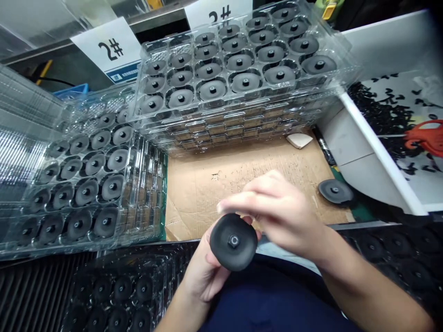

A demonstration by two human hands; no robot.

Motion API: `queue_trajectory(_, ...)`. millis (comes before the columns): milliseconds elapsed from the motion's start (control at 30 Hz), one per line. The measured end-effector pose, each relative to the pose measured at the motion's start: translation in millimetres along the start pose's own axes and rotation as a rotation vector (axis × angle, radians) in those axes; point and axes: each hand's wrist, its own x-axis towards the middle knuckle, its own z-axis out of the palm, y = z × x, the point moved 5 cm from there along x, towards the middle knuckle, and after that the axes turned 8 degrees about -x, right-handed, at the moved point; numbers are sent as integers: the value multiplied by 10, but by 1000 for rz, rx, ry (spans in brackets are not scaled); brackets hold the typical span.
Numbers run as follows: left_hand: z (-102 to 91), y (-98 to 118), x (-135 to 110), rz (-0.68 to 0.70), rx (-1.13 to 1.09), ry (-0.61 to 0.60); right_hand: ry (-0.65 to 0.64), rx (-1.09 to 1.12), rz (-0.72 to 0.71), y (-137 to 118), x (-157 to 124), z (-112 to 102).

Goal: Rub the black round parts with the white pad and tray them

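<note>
At six o'clock, the curled left hand (203, 279) is holding the black disc (223, 254), maybe steadying it. I can't tell what the right hand (285, 214) near its two o'clock is holding.

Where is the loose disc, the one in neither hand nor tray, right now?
In the head view, the loose disc lies at the cardboard's right edge, right of the right hand, beside the white bin.
</note>
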Motion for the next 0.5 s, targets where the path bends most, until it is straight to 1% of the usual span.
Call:
queue_trajectory(67, 26, -1, -7, -61, -106, -122, 53, -36, 278, 282, -136, 38)
queue_trajectory(100, 26, -3, -9, -82, -147, -164, 45, -32, 384, 393, -249, 102)
queue_trajectory(133, 16, -4, -7, -93, -167, -185, 10, -16, 458, 478, -377, 199)
queue_trajectory(200, -3, -10, 5, -101, -181, -211, -106, -4, 515, 591, -644, 453)
queue_trajectory(267, -5, -13, 17, -103, -182, -226, -208, -11, 518, 669, -867, 689)
queue_trajectory(300, -1, -10, 22, -103, -179, -226, -235, -7, 518, 701, -941, 763)
queue_trajectory(333, 6, -7, 24, -105, -174, -223, -244, -1, 528, 728, -982, 793)
queue_trajectory(367, 15, -3, 23, -108, -170, -221, -234, 1, 546, 743, -988, 772)
queue_trajectory(400, 24, -3, 20, -115, -163, -215, -198, 2, 574, 739, -959, 698)
queue_trajectory(467, 39, -16, 14, -127, -154, -205, -56, -2, 623, 648, -815, 427)
queue_trajectory(500, 41, -31, 13, -133, -146, -199, 26, -8, 612, 548, -709, 268)
